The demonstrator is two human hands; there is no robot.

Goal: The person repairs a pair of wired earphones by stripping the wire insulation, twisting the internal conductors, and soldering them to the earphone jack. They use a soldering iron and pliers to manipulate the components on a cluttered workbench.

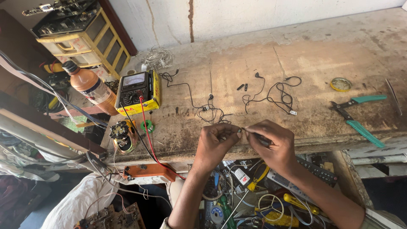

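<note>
My left hand [214,143] pinches a small metal part [239,131] at its fingertips, over the front edge of the worn workbench [296,55]. My right hand [273,142] grips a thin dark tool [260,138] whose tip touches that part. Black earphone wires [271,95] lie tangled on the bench just beyond both hands.
A yellow multimeter [139,91] with red and black leads sits at the left, by an orange bottle [92,87] and a solder spool [148,126]. Green-handled pliers [358,116], a round tin lid [341,84] and tweezers [394,96] lie right. Below the bench is a cluttered drawer [254,195].
</note>
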